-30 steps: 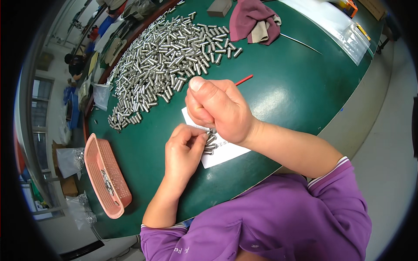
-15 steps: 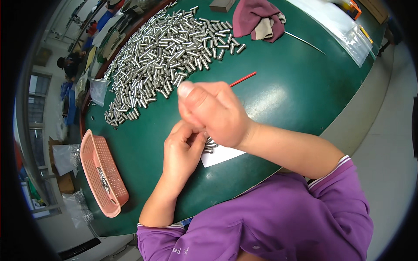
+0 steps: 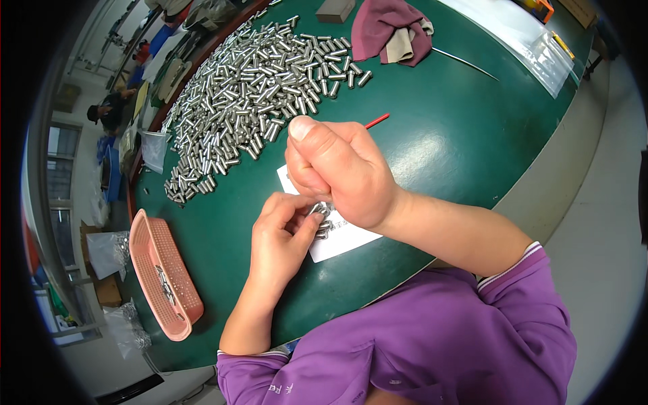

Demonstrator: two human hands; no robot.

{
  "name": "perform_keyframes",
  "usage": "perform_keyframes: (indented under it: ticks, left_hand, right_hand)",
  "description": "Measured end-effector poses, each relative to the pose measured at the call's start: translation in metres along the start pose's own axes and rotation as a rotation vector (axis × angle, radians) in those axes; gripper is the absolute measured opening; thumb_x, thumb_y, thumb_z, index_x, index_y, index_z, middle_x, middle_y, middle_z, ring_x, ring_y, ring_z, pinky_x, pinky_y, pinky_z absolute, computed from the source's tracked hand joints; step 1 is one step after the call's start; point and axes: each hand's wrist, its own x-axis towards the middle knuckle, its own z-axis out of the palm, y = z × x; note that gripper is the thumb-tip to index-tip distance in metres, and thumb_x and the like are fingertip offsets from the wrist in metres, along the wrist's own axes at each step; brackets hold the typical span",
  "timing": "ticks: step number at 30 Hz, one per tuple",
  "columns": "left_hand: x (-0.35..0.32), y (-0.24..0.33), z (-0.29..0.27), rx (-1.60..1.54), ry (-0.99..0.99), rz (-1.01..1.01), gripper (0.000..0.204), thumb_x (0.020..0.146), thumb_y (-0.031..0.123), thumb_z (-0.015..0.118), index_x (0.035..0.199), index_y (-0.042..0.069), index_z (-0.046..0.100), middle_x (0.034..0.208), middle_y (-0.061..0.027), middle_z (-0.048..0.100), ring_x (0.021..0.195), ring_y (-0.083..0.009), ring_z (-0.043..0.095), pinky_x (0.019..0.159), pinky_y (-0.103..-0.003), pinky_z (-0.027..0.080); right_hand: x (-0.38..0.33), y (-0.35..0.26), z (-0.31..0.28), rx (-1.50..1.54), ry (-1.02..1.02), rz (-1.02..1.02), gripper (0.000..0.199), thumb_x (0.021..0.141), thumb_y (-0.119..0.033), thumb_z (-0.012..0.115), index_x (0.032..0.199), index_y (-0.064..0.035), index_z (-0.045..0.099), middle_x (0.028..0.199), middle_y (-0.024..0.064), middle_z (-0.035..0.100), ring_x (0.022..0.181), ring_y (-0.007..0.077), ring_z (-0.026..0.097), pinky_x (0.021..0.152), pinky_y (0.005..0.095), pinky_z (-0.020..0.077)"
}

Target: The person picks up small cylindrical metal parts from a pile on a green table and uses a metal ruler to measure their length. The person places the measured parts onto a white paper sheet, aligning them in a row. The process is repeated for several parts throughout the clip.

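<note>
My right hand (image 3: 344, 172) is curled into a fist, thumb on top, above the white paper (image 3: 347, 241). Whatever lies inside that fist is hidden. Just below and left of it, my left hand (image 3: 280, 233) has its thumb and fingers bent inward, the fingertips meeting the underside of the right fist. Between them I cannot make out what is pinched. Several small silvery metal pins (image 3: 322, 229) show beside the left thumb, over the paper. A large heap of similar headed metal pins (image 3: 250, 98) spreads across the green table (image 3: 445, 169) beyond my hands.
A pink perforated basket (image 3: 177, 253) with a few pins stands at left. A red stick (image 3: 378, 120) lies past my right fist. Farther back are a grey block (image 3: 335, 9), a maroon cloth (image 3: 374, 30), a pointed metal rod (image 3: 466, 62) and clear plastic bags (image 3: 550, 71). Another person (image 3: 111, 108) is far left.
My right fist has risen slightly and shifted right, uncovering more of the paper and the pins beside my left thumb. The whole view has shifted a little.
</note>
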Motion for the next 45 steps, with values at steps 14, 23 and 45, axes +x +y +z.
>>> perform_keyframes:
  ticks: [14, 23, 45]
  left_hand:
    - [-0.002, 0.0, 0.003, 0.001, 0.02, 0.008, 0.02, 0.077, -0.003, 0.066, 0.095, 0.004, 0.067, 0.082, -0.0032, 0.054, 0.064, -0.0104, 0.053, 0.059, -0.024, 0.046]
    - [-0.001, -0.001, 0.0, 0.082, 0.015, 0.053, 0.017, 0.077, -0.001, 0.067, 0.094, 0.001, 0.062, 0.086, -0.0071, 0.055, 0.069, -0.0148, 0.056, 0.061, -0.028, 0.048]
    - [-0.01, 0.002, -0.001, 0.031, -0.06, 0.093, 0.02, 0.074, 0.002, 0.073, 0.089, -0.002, 0.06, 0.106, -0.0098, 0.055, 0.069, -0.014, 0.06, 0.063, -0.027, 0.052]
  right_hand:
    - [-0.003, 0.003, 0.002, -0.019, -0.021, -0.01, 0.047, 0.1, -0.031, 0.036, 0.059, -0.0084, 0.039, 0.055, -0.0033, 0.037, 0.051, 0.0061, 0.031, 0.047, 0.0233, 0.028]
    - [-0.003, 0.015, 0.009, -0.208, -0.04, -0.04, 0.046, 0.099, -0.033, 0.039, 0.062, -0.0068, 0.044, 0.057, -0.0041, 0.039, 0.054, 0.005, 0.034, 0.049, 0.0231, 0.0303]
    - [-0.002, -0.001, -0.002, -0.02, 0.01, 0.018, 0.048, 0.1, -0.03, 0.034, 0.056, -0.0093, 0.035, 0.052, -0.0031, 0.032, 0.048, 0.0068, 0.028, 0.045, 0.0238, 0.0268]
